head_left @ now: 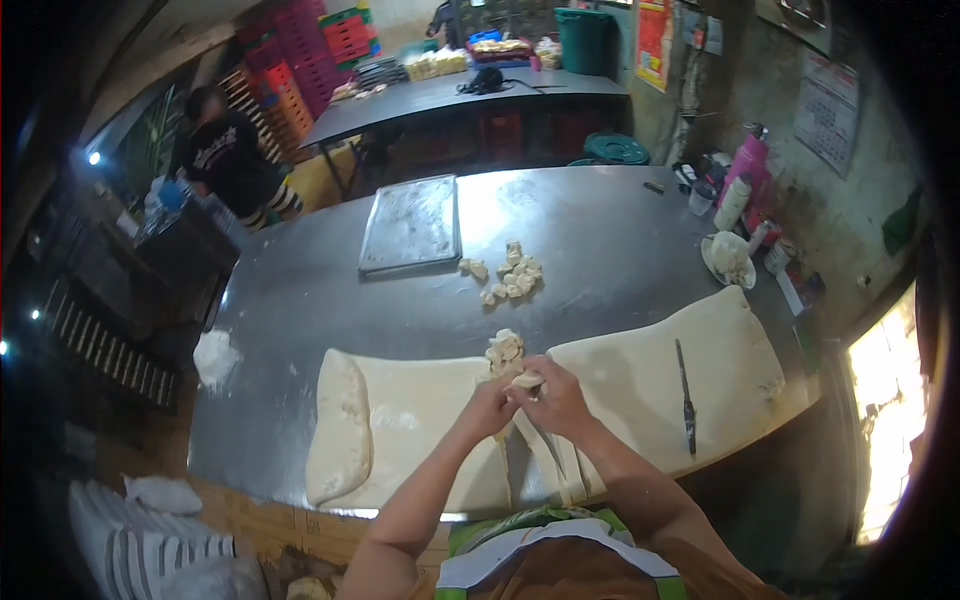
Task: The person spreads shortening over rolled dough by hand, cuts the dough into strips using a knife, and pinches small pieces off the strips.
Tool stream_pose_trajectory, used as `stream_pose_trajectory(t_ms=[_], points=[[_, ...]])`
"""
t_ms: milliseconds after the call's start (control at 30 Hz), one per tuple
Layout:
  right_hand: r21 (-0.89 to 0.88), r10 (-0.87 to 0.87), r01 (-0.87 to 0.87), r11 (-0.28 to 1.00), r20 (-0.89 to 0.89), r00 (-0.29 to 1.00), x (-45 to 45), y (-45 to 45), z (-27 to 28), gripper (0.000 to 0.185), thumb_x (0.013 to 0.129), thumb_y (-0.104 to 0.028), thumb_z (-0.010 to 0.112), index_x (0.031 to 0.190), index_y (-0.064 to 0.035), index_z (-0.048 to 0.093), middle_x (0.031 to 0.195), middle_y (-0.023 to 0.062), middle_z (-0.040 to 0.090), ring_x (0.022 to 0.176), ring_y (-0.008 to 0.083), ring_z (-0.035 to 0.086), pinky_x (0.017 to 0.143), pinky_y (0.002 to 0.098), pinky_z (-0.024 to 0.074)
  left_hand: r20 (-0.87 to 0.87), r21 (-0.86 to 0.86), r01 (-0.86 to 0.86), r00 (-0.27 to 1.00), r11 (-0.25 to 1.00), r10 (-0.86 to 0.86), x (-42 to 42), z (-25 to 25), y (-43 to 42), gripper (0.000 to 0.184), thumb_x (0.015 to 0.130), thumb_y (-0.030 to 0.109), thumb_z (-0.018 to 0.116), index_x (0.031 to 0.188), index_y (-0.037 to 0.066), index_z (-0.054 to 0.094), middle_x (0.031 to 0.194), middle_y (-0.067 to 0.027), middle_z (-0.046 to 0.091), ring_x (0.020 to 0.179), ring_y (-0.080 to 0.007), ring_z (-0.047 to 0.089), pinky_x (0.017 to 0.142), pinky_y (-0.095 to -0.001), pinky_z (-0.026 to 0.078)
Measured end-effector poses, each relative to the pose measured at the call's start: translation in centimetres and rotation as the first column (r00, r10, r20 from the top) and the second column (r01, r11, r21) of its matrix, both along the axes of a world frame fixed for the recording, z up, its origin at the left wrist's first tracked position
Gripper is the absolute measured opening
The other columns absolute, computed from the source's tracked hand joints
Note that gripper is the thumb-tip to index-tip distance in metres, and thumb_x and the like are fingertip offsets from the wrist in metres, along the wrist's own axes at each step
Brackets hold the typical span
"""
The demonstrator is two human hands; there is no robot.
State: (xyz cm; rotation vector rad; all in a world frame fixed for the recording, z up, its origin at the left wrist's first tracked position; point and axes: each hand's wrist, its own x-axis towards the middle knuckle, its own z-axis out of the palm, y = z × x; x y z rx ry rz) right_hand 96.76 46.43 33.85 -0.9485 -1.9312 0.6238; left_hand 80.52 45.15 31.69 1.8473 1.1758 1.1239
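Note:
Both of my hands meet over the middle of the metal table (pixel 280 300). A small piece of dough (pixel 527 380) pokes up between the fingers of my right hand (pixel 560 400), which is closed on it. My left hand (pixel 486 408) is closed against the same dough from the other side. Below the hands, cut dough strips (pixel 545 460) run toward my apron. They lie between a left dough slab (pixel 425 390) with a thick folded edge and a right dough slab (pixel 640 365). A small heap of dough pieces (pixel 505 347) sits just beyond my fingers.
A dark-handled knife (pixel 687 405) rests on the right slab. Farther back are more dough pieces (pixel 515 277) and a metal baking tray (pixel 412 225). White flour (pixel 214 357) lies at the left edge; a plate (pixel 728 260) and bottles stand right. A person (pixel 232 155) is beyond the table.

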Motion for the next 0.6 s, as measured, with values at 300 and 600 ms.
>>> stream_pose_trajectory(t_ms=[300,600], points=[[-0.098,-0.064,0.118,0.988,0.438,0.897,1.9,6.3,-6.1,0.031,0.083,-0.027,0.072,0.101,-0.0048,0.06,0.095,0.0183,0.064,0.089,0.0365,0.063,0.074,0.0469,0.0488,-0.387,0.1,0.119,0.919,0.988,-0.072,0.7,1.2,-2.7,0.038,0.078,-0.002,0.059,0.115,0.007,0.063,0.094,-0.016,0.067,0.087,-0.0372,0.064,0.082,-0.0424,0.05],[0.031,0.157,-0.162,0.986,0.131,0.979,-1.3,2.4,0.0,0.046,0.076,-0.022,0.08,0.112,-0.0034,0.059,0.102,0.0177,0.063,0.089,0.0319,0.063,0.074,0.0416,0.0507,0.08,0.333,-0.065,0.996,0.941,0.041,-1.8,1.8,0.0,0.046,0.079,-0.002,0.059,0.124,0.007,0.057,0.097,-0.0176,0.066,0.094,-0.0384,0.063,0.09,-0.041,0.049]])
